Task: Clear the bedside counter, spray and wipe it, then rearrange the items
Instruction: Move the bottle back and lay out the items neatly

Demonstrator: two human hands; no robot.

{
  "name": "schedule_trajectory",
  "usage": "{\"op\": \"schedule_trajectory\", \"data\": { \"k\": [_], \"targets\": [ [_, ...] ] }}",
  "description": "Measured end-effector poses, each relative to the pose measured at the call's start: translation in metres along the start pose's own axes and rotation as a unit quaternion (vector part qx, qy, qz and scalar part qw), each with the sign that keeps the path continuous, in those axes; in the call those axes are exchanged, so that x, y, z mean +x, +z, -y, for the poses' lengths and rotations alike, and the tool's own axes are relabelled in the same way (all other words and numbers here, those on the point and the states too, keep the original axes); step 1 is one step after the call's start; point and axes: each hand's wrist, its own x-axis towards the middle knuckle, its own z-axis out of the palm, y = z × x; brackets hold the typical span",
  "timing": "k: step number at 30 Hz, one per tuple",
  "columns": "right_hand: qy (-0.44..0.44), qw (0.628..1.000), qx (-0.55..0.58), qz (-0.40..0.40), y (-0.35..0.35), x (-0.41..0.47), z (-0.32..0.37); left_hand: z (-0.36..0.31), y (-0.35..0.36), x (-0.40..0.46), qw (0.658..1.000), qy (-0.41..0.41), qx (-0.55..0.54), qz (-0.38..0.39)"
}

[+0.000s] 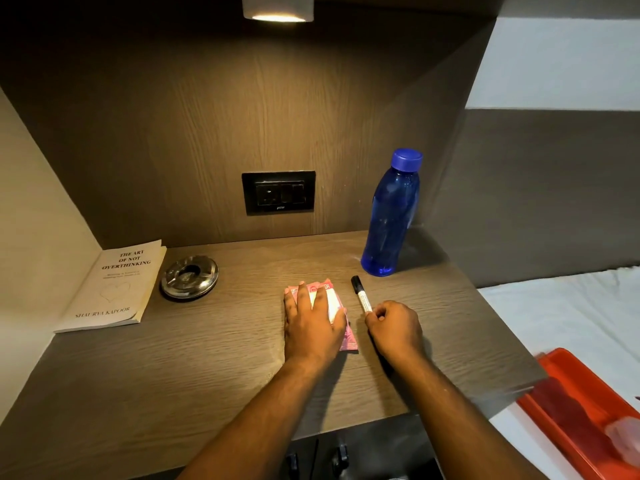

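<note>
Head view: my left hand (311,320) lies flat on the packet (334,306), right hand (394,327) pinching the marker (362,295); clearing or rearranging, lift both next.

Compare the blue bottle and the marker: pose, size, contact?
The blue bottle stands upright; the marker lies flat. The bottle is far bigger. No hand touches the bottle; the right hand pinches the marker's near end. Both are capped and sit on the counter.
</note>
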Motion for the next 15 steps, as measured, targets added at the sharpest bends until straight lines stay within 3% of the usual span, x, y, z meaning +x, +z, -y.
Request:
{"op": "schedule_trajectory", "data": {
  "k": [6,10,15],
  "targets": [
    [-0.008,1.0,-0.01,-0.008,0.0,-0.005,0.005,0.006,-0.002,-0.004,1.0,-0.018,-0.011,-0.003],
    [-0.052,0.996,0.016,-0.07,0.005,-0.017,0.022,0.022,-0.012,-0.008,0.998,-0.01,-0.062,0.012],
    [-0.135,0.98,0.148,-0.001,0.026,-0.032,0.094,0.085,-0.066,-0.002,0.993,-0.052,-0.091,-0.057]
  ]
}}
